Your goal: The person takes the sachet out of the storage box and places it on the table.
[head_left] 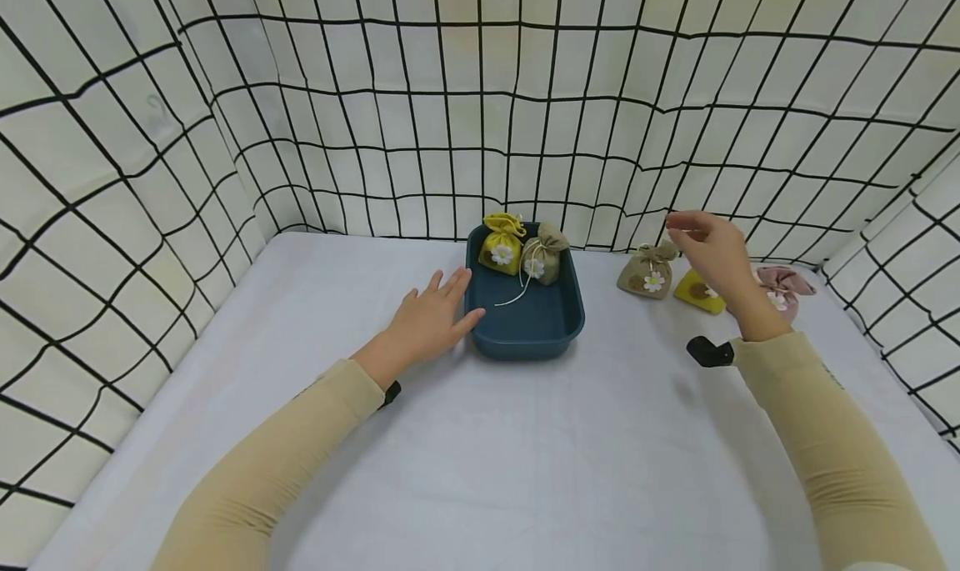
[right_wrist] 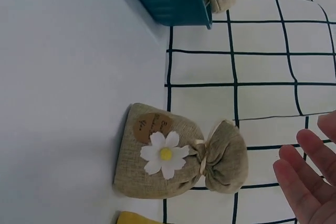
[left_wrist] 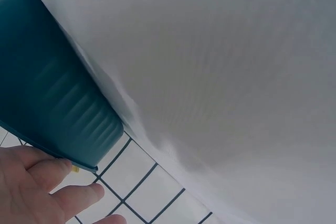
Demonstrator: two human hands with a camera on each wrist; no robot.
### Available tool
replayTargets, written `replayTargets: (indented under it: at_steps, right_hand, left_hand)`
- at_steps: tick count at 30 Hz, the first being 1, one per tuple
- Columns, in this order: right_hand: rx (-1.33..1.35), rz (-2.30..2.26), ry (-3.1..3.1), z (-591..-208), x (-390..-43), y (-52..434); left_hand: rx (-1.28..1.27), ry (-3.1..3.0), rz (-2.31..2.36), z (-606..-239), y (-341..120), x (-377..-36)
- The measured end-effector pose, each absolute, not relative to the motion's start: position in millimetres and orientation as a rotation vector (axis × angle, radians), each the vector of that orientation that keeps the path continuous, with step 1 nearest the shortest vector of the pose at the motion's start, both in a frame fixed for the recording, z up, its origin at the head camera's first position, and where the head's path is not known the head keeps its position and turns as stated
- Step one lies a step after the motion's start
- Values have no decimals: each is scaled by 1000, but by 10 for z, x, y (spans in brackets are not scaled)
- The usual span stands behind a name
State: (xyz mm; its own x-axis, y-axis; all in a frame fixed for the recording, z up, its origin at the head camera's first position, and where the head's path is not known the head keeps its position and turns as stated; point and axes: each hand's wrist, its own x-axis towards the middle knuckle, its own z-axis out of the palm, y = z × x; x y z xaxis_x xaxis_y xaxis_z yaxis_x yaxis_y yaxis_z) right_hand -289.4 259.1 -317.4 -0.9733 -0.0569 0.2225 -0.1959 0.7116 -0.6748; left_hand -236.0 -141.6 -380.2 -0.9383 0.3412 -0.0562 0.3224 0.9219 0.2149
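Resting flat on the white cloth-covered table (head_left: pixel 480 471), the left hand (head_left: pixel 431 317) lies with straight fingers against the near-left wall of the dark teal rectangular plastic tray (head_left: pixel 525 329), holding nothing; the left wrist view shows its fingertips (left_wrist: pixel 52 174) just at the tray's ribbed corner. Farther out on the right, the right hand (head_left: pixel 712 250) hovers with its fingers loosely spread and nothing between them, just above and beside the small beige burlap drawstring pouch with a white daisy on its front (right_wrist: pixel 181 158), which lies on its side on the table, well apart from the tray. That pouch looks light and soft, its coarse weave unlikely to slip; the gathered neck (right_wrist: pixel 207 156) tied with cord seems the surest place to pinch, since the stuffed belly would likely give under pressure and the daisy could crush. Just beyond it lie a yellow fabric pouch (head_left: pixel 699 292) and a pink fabric pouch (head_left: pixel 783 286), partly hidden by the wrist. Inside the tray's far end sit another yellow pouch (head_left: pixel 501 244) and another beige burlap pouch (head_left: pixel 543 256), touching each other, before the black-gridded white backdrop (head_left: pixel 480 104).
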Motion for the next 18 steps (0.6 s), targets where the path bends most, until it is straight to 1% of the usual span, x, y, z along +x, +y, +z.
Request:
replayTargets:
  at_steps: [7, 18]
  right_hand:
    - [318, 1080, -2719, -3057, -2872, 2424]
    - [422, 1252, -2661, -2937, -2848, 2059]
  left_hand:
    - [515, 2991, 326, -3794, -1416, -2351]
    - [524, 2998, 327, -3802, -1417, -2344]
